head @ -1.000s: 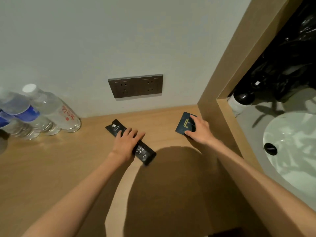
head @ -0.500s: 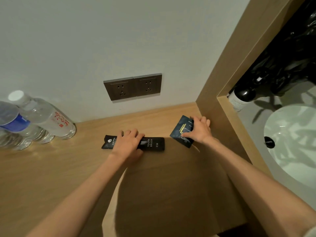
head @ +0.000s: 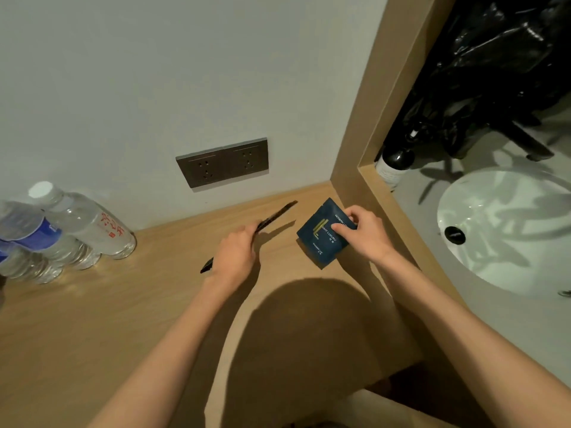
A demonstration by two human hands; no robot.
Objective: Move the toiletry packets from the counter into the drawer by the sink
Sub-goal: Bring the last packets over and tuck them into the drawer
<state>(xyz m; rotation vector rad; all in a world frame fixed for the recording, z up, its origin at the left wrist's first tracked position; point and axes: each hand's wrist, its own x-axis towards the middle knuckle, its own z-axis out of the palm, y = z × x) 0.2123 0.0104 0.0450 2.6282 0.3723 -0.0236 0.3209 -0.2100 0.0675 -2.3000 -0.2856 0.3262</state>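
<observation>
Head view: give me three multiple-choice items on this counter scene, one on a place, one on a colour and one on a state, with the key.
1. Where do the water bottles stand?
A. in the sink basin
B. at the left of the counter, near the wall
C. right of the blue packet

2. What colour is the square packet that the right hand pinches?
A. white
B. red
C. dark blue

3. How is the long black packet?
A. gripped by the left hand, raised edge-on
B. flat on the counter, untouched
C. lying in the basin

Key:
1 B, the bottles cluster at the far left by the wall.
2 C, its face is dark blue with yellow marks.
3 A, fingers curl round it and its shadow falls on the wood below.
</observation>
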